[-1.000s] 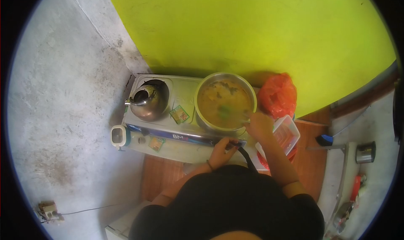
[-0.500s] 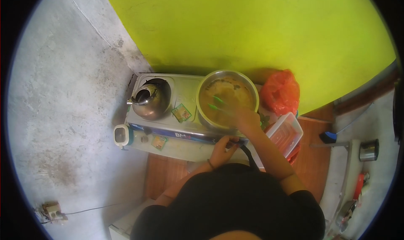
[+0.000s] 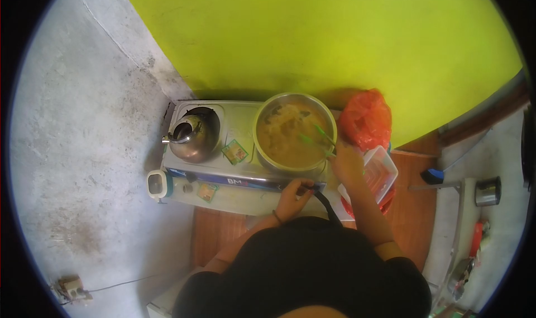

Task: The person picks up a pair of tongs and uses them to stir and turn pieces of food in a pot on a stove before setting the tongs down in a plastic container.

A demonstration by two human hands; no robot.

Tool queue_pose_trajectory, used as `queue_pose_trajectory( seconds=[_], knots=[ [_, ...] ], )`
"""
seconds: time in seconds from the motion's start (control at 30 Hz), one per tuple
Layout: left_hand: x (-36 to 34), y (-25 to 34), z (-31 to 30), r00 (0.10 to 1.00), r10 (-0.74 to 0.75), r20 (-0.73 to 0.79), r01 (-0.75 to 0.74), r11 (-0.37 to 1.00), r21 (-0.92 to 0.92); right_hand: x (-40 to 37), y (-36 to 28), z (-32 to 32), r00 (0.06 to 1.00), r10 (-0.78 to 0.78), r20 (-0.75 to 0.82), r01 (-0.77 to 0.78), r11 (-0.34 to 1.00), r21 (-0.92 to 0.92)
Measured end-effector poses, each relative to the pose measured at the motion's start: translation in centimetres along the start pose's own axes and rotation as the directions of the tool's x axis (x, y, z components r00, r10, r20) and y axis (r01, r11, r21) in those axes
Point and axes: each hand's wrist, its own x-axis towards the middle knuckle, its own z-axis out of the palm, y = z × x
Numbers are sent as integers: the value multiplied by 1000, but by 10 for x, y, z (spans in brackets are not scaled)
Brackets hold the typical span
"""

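Observation:
A large metal pot (image 3: 330,115) of brownish, foamy broth (image 3: 287,136) sits on the right side of the stove (image 3: 240,117). My right hand (image 3: 347,160) is closed on green tongs (image 3: 319,141) at the pot's right rim, and their two arms spread over the broth. My left hand (image 3: 295,198) is at the stove's front right corner, thumb and fingers closed together. A black strap (image 3: 325,203) meets its fingertips, but what they grip is hidden. To the left stands a metal kettle (image 3: 195,144), with a green-edged packet (image 3: 234,152) between kettle and pot.
A red plastic bag (image 3: 368,120) stands right of the pot, with a clear plastic container (image 3: 385,170) in front. Another packet (image 3: 207,192) and a white-and-teal container (image 3: 158,184) lie along the table's front. Walls close in behind and left.
My right hand has moved right with the tongs, from over the broth to the pot's right rim. My left hand stays at the stove's front corner. The view has shifted slightly.

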Motion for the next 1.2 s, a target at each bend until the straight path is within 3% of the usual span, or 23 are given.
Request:
queue_pose_trajectory(
  seconds=[0.07,0.27,0.37,0.67,0.87,0.97,1.2],
  knots=[
    [1,0,2,1000,11,7,-11,1000,13,0,-6,1,996,34,80,-38,998,43],
    [-1,2,2,1000,9,-3,-9,1000,2,-1,-5,-3,995,36,94,-42,998,54],
    [-3,0,2,1000,5,-15,-5,1000,-1,7,4,12,999,-3,-45,4,1000,8],
    [-7,3,2,1000,-18,-23,18,1000,-13,5,4,-1,1000,-20,1,20,1000,20],
    [-7,4,2,1000,-2,-17,3,1000,6,12,0,-30,999,50,-12,-50,997,57],
    [-7,2,3,1000,11,-5,-11,1000,-3,26,1,-18,996,51,-71,-50,999,15],
    [-10,-4,0,999,29,-35,-30,999,-18,76,-10,17,998,-49,-35,50,999,22]
  ],
)
